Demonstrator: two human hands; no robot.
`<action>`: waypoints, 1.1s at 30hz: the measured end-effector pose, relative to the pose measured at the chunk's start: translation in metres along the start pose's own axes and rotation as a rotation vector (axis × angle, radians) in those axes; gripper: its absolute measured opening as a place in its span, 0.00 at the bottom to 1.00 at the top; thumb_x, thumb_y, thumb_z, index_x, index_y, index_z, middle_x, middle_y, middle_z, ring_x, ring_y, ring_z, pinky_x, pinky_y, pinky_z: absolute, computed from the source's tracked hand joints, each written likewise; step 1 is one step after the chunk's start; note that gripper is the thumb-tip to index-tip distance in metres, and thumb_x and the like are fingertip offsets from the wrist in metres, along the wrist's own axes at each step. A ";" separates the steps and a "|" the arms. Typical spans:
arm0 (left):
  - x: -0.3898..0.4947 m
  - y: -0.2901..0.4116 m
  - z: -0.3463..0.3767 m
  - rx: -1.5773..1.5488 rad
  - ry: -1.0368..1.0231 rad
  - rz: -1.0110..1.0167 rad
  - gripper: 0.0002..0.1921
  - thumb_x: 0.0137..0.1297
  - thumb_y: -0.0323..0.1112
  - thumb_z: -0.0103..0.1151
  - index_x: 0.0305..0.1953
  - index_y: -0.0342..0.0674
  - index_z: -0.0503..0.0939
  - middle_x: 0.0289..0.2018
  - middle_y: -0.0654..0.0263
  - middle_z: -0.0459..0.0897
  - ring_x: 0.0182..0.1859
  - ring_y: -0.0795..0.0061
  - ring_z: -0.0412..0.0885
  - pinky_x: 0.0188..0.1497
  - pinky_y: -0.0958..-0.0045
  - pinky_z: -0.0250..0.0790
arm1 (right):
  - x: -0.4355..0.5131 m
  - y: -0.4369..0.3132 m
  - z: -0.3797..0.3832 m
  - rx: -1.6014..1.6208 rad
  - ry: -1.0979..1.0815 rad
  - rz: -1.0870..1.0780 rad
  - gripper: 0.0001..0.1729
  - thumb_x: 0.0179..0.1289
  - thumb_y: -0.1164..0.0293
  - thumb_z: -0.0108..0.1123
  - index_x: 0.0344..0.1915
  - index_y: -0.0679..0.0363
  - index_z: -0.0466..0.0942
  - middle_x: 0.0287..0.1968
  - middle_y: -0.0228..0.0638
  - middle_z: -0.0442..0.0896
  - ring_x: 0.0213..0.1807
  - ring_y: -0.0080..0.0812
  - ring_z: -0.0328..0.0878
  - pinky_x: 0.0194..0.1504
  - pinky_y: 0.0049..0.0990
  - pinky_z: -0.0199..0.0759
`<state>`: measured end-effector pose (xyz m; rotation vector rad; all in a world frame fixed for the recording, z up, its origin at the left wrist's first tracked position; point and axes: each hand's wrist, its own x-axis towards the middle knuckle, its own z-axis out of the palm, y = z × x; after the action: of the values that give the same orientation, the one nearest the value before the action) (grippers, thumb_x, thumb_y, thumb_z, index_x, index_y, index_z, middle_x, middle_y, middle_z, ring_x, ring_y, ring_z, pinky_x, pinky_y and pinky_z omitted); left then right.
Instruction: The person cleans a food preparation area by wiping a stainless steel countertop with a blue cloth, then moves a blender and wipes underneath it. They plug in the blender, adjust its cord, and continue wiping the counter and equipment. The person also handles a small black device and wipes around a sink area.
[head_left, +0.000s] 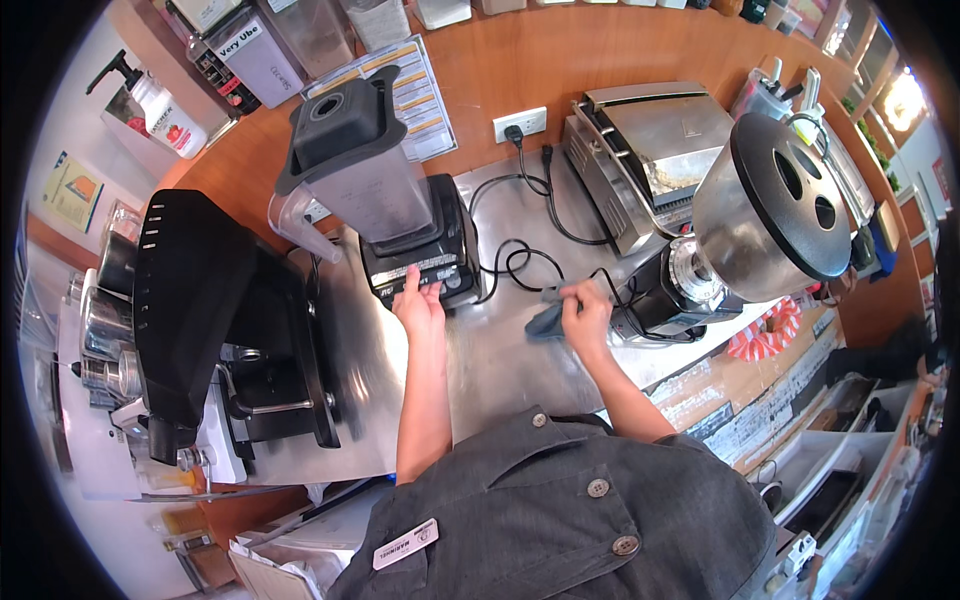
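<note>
A blender with a black base (450, 225) and a clear jug (367, 195) under a dark lid stands on the stainless steel counter (487, 360). My left hand (420, 304) touches the front of that base, fingers extended and holding nothing. To its right, my right hand (586, 311) grips a blue-grey cloth (546, 322), which rests on the steel. Black power cords (525, 262) lie curled between the blender and a coffee grinder (675, 277) with a large metal hopper. A plug sits in the wall outlet (520, 124) behind.
A black machine (195, 300), possibly an espresso machine, occupies the counter's left side. Behind the grinder stands a stainless steel press grill (645, 150). A white pump bottle (166, 116) and storage containers (259, 56) line the back ledge. A red-and-white ring (765, 330) lies right of the grinder.
</note>
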<state>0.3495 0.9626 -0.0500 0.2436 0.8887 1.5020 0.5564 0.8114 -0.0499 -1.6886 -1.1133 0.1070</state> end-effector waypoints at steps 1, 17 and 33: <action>-0.003 0.004 -0.005 0.028 0.026 0.009 0.11 0.62 0.23 0.59 0.42 0.33 0.69 0.42 0.56 0.80 0.40 0.61 0.81 0.41 0.57 0.77 | 0.014 0.000 0.000 -0.035 0.018 0.045 0.05 0.53 0.77 0.58 0.31 0.64 0.79 0.33 0.45 0.80 0.38 0.47 0.78 0.39 0.37 0.71; -0.083 0.069 -0.104 0.093 -0.010 -0.026 0.07 0.64 0.25 0.57 0.43 0.36 0.73 0.38 0.59 0.81 0.38 0.67 0.83 0.43 0.61 0.79 | 0.232 0.011 0.140 -0.447 -0.381 0.529 0.17 0.59 0.67 0.52 0.45 0.63 0.80 0.51 0.48 0.80 0.56 0.45 0.77 0.56 0.38 0.71; -0.167 0.099 -0.170 0.201 0.199 0.026 0.07 0.65 0.29 0.57 0.42 0.34 0.75 0.37 0.62 0.82 0.38 0.73 0.81 0.42 0.71 0.75 | -0.004 -0.126 0.150 0.088 -0.724 0.081 0.16 0.68 0.62 0.47 0.43 0.64 0.72 0.32 0.55 0.81 0.38 0.57 0.78 0.41 0.50 0.69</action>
<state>0.1945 0.7561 -0.0410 0.2556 1.2026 1.4795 0.3936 0.9149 -0.0168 -1.6510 -1.5294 0.8599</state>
